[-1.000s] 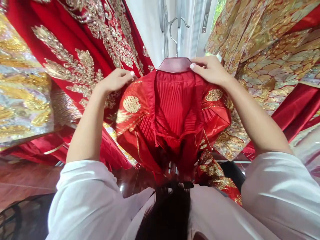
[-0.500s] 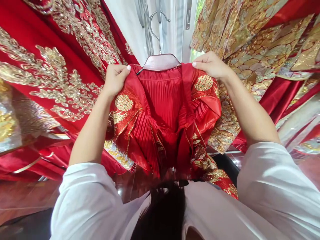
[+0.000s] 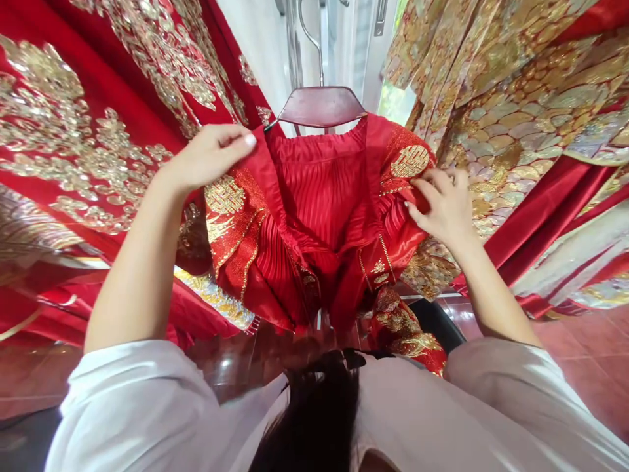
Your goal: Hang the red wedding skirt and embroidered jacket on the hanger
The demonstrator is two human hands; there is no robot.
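A red jacket (image 3: 319, 183) with pleated cloth and gold embroidery hangs in front of me on a dark reddish hanger (image 3: 322, 105) with a metal hook. My left hand (image 3: 209, 154) is closed at the jacket's left shoulder, thumb on top, pinching the cloth beside the neckline. On the other side, my right hand (image 3: 446, 204) lies against the puffed sleeve just below a round gold emblem (image 3: 410, 160). Its fingers are bent and spread, with thumb and forefinger apart on the cloth. The jacket's lower part hangs towards me, partly in shadow.
Red garments with beaded gold trim (image 3: 118, 151) hang close on the left. Gold scale-patterned garments (image 3: 511, 124) hang on the right. Behind the hanger is a pale door frame (image 3: 376, 39). A dark object (image 3: 437, 321) stands on the reddish tiled floor (image 3: 555, 347).
My right hand has left the jacket's right shoulder and moved down onto the sleeve, its fingers spreading. My left hand keeps its pinch. The hanger sits slightly higher in view and looks darker.
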